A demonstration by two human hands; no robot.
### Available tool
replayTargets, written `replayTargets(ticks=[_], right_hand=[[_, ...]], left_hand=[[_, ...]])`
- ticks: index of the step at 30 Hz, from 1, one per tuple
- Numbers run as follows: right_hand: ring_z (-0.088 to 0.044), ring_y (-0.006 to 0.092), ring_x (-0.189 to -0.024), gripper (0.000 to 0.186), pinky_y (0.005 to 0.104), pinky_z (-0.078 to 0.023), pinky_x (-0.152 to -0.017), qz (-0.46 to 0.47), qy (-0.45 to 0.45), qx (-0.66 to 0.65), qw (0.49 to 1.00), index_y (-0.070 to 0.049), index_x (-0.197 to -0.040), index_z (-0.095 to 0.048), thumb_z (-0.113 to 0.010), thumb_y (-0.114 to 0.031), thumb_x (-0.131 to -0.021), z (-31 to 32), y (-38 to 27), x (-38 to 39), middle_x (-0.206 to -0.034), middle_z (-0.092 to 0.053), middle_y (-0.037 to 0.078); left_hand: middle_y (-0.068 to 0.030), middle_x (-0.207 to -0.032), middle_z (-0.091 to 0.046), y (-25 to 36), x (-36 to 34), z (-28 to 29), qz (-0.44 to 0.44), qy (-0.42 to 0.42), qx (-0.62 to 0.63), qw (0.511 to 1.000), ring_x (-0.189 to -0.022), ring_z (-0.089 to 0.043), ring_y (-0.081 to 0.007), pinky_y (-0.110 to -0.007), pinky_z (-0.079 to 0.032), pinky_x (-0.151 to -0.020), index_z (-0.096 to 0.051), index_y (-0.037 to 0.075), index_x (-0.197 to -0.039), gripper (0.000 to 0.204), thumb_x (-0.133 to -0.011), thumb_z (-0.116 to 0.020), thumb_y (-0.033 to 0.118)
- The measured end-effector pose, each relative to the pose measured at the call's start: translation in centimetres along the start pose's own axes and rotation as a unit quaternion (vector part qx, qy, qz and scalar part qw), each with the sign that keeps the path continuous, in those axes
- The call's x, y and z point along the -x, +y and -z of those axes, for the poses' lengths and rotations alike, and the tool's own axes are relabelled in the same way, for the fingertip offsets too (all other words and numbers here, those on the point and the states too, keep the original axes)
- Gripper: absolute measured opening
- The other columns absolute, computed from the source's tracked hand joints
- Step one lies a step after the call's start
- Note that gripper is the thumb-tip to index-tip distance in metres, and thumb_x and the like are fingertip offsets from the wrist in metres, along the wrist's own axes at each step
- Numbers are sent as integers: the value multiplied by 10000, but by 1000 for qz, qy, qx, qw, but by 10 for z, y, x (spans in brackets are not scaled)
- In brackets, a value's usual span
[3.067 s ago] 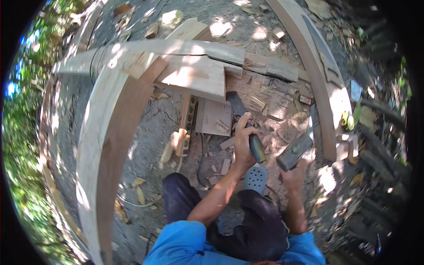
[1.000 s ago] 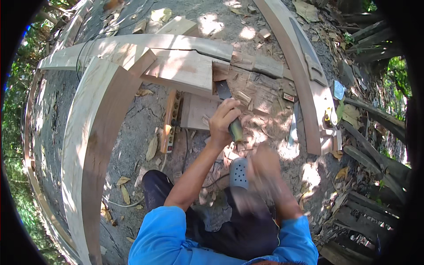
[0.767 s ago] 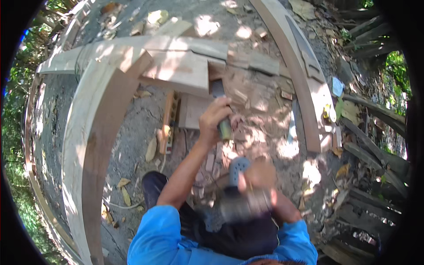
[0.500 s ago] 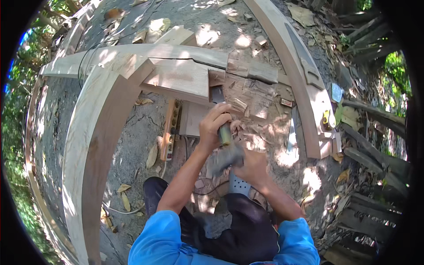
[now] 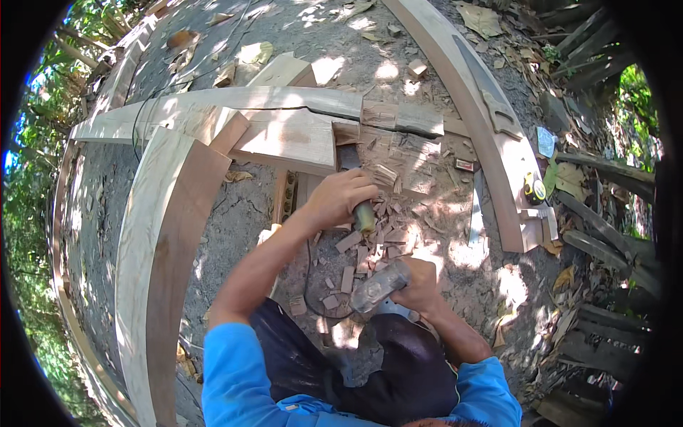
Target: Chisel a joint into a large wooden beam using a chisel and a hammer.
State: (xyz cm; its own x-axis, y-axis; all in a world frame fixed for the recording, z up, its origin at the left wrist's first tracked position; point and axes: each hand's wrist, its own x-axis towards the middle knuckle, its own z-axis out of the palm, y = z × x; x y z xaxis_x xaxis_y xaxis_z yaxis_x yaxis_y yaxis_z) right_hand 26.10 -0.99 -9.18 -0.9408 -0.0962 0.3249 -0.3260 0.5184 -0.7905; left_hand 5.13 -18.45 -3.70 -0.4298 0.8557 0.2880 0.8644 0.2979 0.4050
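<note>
Two hands, two tools. Left hand: fingers wrapped round one chisel, green-dark handle end protruding below the grip, blade at the stepped end of the notched beam; exact contact of the edge cannot be told. Right hand: fingers closed round the haft of one hammer, largely hidden; hammer head near the chisel's butt, apart from it, above the person's knee. One long beam runs down the left side, one more, the right beam, down the right. On the right beam: one saw, lying flat, and one yellow-and-black tape measure near its lower end. One metal strip on the ground just left of that beam. Chips: many, overlapping, not countable, scattered between the hands and below the notch. One power strip, partly behind the left forearm. Containers: one small red-and-pale box on the ground; markings too small to read, contents hidden.
</note>
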Motion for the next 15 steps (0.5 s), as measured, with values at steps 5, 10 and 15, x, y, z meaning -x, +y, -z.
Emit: replayTargets(ticks=[5,10,15], right_hand=[[-673,260,-663,299,361,-524,-616,-134,-3,-68,989,-75,-905,-699,-761,-140,-621,8,-18,14,-790,-698,84],[-680,254,-709,331,387,-523,-676,-129,29,29,991,-69,-923,-691,-778,-182,-624,11,-22,17,-840,-716,67],[-672,210,-727,313,368,-516,-730,-189,-5,-50,981,-68,-951,-683,-796,-165,-677,9,-20,22,-865,-711,69]], left_hand=[[-25,-927,-620,21,1,-18,-196,-204,-153,947,-912,-613,-265,-412,-519,-755,-559,129,-860,262,-670,-739,144],[-30,-1006,-612,39,24,-31,-26,62,47,997,-978,-613,-258,-404,-493,-788,-574,91,-839,214,-697,-732,74],[-74,-973,-614,44,20,-40,52,256,118,958,-947,-606,-286,-373,-489,-743,-579,55,-820,273,-627,-764,0]])
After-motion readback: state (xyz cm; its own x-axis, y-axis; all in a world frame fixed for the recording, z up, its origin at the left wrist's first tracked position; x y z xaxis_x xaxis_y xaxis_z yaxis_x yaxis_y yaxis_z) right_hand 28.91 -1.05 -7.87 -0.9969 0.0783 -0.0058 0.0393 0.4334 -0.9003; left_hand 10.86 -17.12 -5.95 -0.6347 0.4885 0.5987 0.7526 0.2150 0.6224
